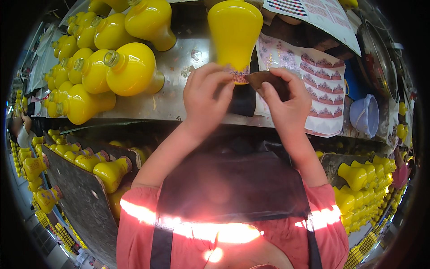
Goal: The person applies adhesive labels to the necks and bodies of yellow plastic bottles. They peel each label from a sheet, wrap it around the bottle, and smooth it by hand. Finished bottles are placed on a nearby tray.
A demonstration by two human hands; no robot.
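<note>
A glossy yellow vase-shaped bottle (235,33) lies on the metal table with its narrow base toward me. Round that base runs a pink and purple patterned decal (237,71). My left hand (207,92) is at the left of the base, its fingers bent in and touching the decal. In my right hand (289,96) a thin dark brown scraper (271,84) is pinched between thumb and fingers, its corner touching the decal's right side. A dark cloth or pad (242,101) lies under the base.
Several plain yellow bottles (132,69) lie at the left of the table (179,85). At the right are a decal sheet (322,85) and a pale purple bucket (365,115). Boards with decorated bottles (112,172) stand below left; more bottles (354,177) stand below right.
</note>
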